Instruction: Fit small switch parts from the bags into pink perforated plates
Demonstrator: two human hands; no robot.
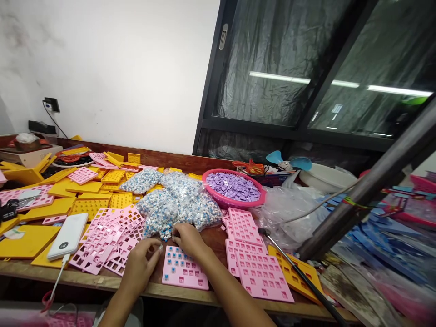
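A pink keyboard plate [190,282] lies flat at the table's front edge, with blue-and-white key switches [175,255] in its upper and left holes; other holes at the lower right are bare. Just left of the plate, my left hand [142,262] is closed, thumb and forefinger pinching a small pale piece that looks like a key switch. My right hand [188,238] reaches over the plate's top edge to the loose key switches [165,232] spilling from a clear bag [158,206]. Its fingers are curled in, and whatever they hold is hidden.
Pink plates are stacked left [111,236] and right [262,268]. A pink basket [211,193] holds purple pieces. Yellow cases [51,209] and a white power bank [68,236] with a cable lie left. A black rod [299,274] and a thick slanted pole [344,213] stand right.
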